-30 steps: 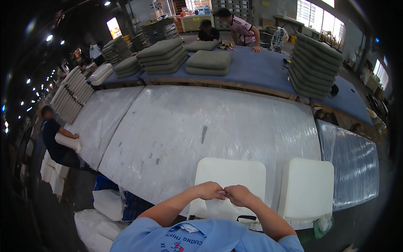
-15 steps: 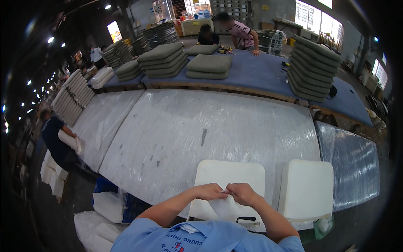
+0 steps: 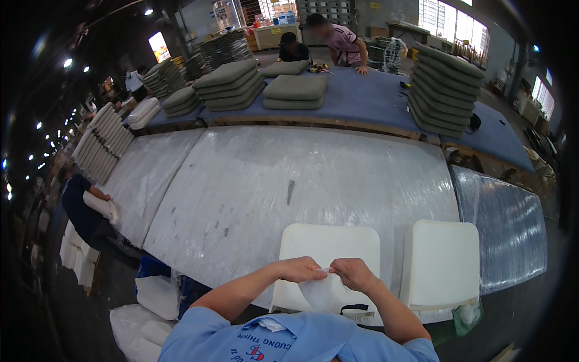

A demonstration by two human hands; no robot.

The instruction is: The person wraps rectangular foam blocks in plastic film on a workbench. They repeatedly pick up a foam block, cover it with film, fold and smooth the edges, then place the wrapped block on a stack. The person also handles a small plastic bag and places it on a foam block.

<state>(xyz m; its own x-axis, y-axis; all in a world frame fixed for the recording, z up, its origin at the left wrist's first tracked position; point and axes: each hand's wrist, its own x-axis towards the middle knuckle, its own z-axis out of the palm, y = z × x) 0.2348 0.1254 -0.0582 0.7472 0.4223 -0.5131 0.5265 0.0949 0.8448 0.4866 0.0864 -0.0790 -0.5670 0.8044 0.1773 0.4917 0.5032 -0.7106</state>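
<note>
White foam slabs lie just as they did half a second ago; the hands have stayed close together and sit slightly lower over the near edge, and a thin white plastic film now hangs more plainly between them. At the far left, a seated person in dark clothes holds a pale cushion beside a leaning row of white cushions. The wide table covered in clear plastic sheeting fills the middle, with stacked grey-green cushions on the blue-topped bench behind it, where two more people bend over work. Nearer, the left white square foam slab lies partly under the hands, and the right white square foam slab lies just beside it. The left hand curls its fingers tightly, pinching the film's upper edge. The right hand pinches the same edge, fingers narrow, the knuckles nearly touching the other hand's.
</note>
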